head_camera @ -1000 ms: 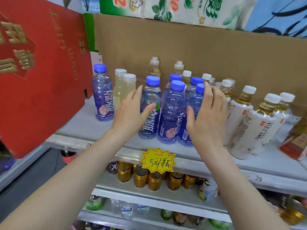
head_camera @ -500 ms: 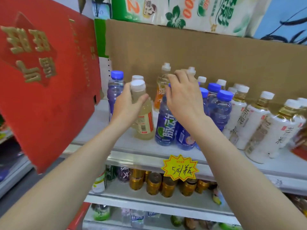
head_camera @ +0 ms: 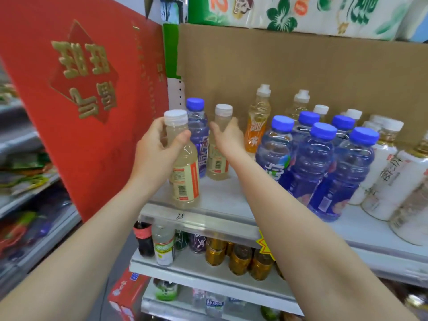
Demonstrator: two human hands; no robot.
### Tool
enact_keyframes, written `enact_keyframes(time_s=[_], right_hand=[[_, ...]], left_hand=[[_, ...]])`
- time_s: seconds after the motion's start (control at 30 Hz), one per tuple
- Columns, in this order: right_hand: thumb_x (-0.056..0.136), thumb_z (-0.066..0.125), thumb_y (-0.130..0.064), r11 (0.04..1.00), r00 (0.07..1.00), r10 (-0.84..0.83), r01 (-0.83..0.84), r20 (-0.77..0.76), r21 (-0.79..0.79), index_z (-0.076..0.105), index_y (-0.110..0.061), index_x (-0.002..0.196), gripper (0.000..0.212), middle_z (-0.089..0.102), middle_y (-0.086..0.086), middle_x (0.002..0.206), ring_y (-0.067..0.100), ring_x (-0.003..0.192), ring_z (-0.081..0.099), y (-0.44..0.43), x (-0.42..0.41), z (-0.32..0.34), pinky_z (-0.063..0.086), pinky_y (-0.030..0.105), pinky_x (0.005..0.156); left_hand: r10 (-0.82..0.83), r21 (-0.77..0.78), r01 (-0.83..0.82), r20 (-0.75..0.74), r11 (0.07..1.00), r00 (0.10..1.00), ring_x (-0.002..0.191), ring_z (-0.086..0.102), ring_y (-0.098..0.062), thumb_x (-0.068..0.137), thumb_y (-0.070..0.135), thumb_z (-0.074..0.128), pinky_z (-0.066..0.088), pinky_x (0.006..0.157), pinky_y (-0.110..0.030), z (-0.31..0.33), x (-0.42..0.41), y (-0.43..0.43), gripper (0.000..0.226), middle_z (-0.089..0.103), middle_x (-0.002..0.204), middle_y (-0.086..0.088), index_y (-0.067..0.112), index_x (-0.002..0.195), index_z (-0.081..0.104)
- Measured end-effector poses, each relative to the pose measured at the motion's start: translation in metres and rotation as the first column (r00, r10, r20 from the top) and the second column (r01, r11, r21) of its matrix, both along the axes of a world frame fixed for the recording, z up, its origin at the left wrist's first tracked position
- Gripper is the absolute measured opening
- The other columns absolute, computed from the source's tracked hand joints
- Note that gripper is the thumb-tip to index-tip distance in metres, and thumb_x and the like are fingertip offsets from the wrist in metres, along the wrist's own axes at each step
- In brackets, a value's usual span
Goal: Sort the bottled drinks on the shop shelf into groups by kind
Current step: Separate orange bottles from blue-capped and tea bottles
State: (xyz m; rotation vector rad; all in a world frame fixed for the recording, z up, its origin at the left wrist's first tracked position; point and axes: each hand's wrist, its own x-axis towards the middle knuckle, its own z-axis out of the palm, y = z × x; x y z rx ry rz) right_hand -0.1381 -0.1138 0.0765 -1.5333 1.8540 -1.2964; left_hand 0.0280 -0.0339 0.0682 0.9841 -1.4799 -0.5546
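The left hand (head_camera: 159,149) grips the front pale bottle (head_camera: 185,179) just below its white cap, with the thumb on the near side and the fingers curled round the far side. This bottle leans slightly at the front left edge of the shelf (head_camera: 222,200); whether its base touches the shelf cannot be told.

The right hand (head_camera: 228,137) grips the rear pale bottle (head_camera: 217,161) at its shoulder, fingers wrapped round it and mostly hidden. This bottle stands upright on the shelf.

1 single blue-capped bottle (head_camera: 196,126) stands behind and between the 2 pale bottles. The orange-labelled bottle (head_camera: 257,128) stands just right of the right hand. The blue-capped group (head_camera: 312,163) is clustered further right, with the white-labelled bottles (head_camera: 382,179) beside it. A red board (head_camera: 92,100) borders the shelf on the left.
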Motion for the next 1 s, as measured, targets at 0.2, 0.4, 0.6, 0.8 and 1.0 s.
enact_keyframes(time_s=[0.2,0.4,0.6,0.8,1.0], right_hand=[[0.099,0.058,-0.040,0.977,0.994,0.001,-0.025,-0.112,-0.213,0.045,-0.008,0.126,0.044,0.061,0.010,0.122,0.028,0.110,0.060,0.050,0.003,-0.004,0.049,0.043,0.090],[0.099,0.055,-0.047,0.964,0.996,0.010,-0.033,-0.088,-0.263,0.042,-0.017,0.127,0.043,0.061,0.000,0.117,0.021,0.105,0.058,0.132,-0.016,0.004,0.047,0.037,0.084],[0.098,0.055,-0.049,0.942,0.987,-0.150,0.162,0.064,-0.294,0.046,-0.021,0.127,0.042,0.062,-0.014,0.106,0.003,0.094,0.062,0.218,-0.073,-0.017,0.048,0.024,0.074],[0.099,0.056,-0.043,0.897,0.942,-0.307,0.334,0.135,-0.289,0.050,-0.023,0.120,0.029,0.062,-0.019,0.100,-0.016,0.085,0.058,0.305,-0.151,-0.029,0.044,0.013,0.068],[0.099,0.057,-0.042,0.823,0.870,-0.480,0.491,0.114,-0.286,0.052,-0.022,0.115,0.026,0.063,-0.018,0.092,-0.014,0.077,0.058,0.386,-0.230,-0.030,0.041,0.008,0.062]], left_hand=[[0.001,-0.031,-0.004,-0.097,1.000,0.995,0.096,0.067,-0.007,0.087,0.030,0.073,0.054,0.087,-0.032,0.003,0.003,0.003,0.028,0.071,0.105,0.010,0.023,0.113,0.065],[-0.124,-0.019,0.123,-0.243,0.992,0.962,0.098,0.069,-0.010,0.086,0.029,0.075,0.055,0.086,-0.031,0.001,-0.012,0.021,0.033,0.073,0.108,0.003,0.016,0.114,0.063],[-0.355,0.015,0.371,-0.254,0.928,0.900,0.088,0.068,-0.006,0.089,0.025,0.071,0.054,0.078,-0.025,-0.013,-0.061,0.060,0.015,0.074,0.093,0.011,0.024,0.102,0.065],[-0.589,0.065,0.624,-0.269,0.779,0.763,0.089,0.068,-0.005,0.086,0.028,0.068,0.052,0.078,-0.024,-0.020,-0.145,0.108,0.019,0.075,0.093,0.012,0.023,0.104,0.065],[-0.688,0.082,0.722,-0.249,0.687,0.682,0.087,0.068,0.000,0.089,0.022,0.068,0.051,0.073,-0.017,-0.022,-0.239,0.162,0.019,0.074,0.093,0.010,0.017,0.108,0.065]])
